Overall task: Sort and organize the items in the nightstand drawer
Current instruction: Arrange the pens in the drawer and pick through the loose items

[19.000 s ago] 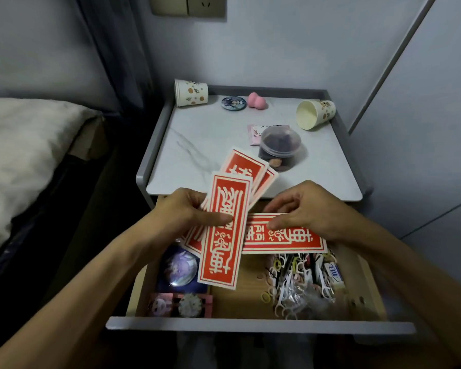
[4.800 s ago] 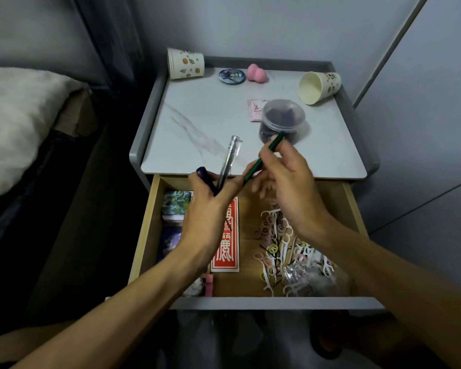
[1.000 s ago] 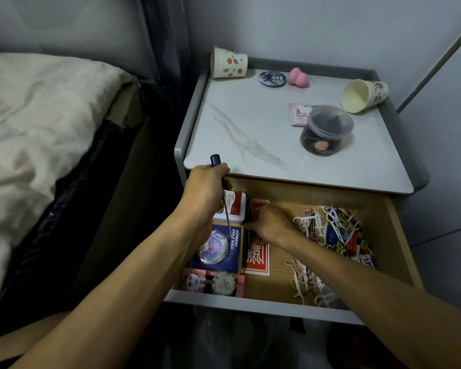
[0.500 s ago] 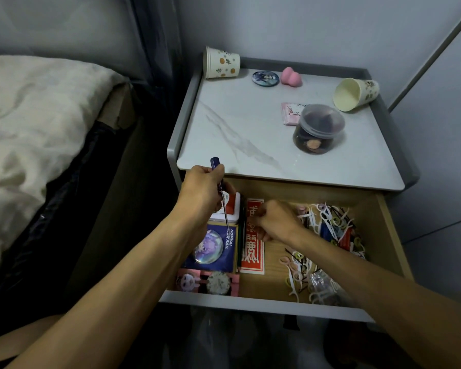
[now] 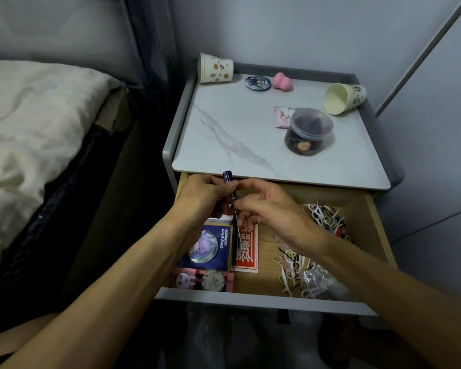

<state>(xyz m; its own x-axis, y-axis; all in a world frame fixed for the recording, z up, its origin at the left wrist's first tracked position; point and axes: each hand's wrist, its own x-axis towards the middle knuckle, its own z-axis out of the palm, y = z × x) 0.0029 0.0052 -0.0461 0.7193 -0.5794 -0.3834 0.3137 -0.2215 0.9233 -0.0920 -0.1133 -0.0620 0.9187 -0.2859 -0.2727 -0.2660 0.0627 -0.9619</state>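
Here, pen [image 5: 227, 177] inside left grip [image 5: 202, 198].

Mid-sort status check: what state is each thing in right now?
Drawer, pulled open.
Jar, upright, lid on.
Cup near the jar, tipped on its side.
Pen, gripped by left hand above the drawer.
Right hand, pinching the pen's shaft.

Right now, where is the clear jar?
In the head view, the jar stands on the right of the nightstand top, beside the pink packet, near the tipped paper cup.
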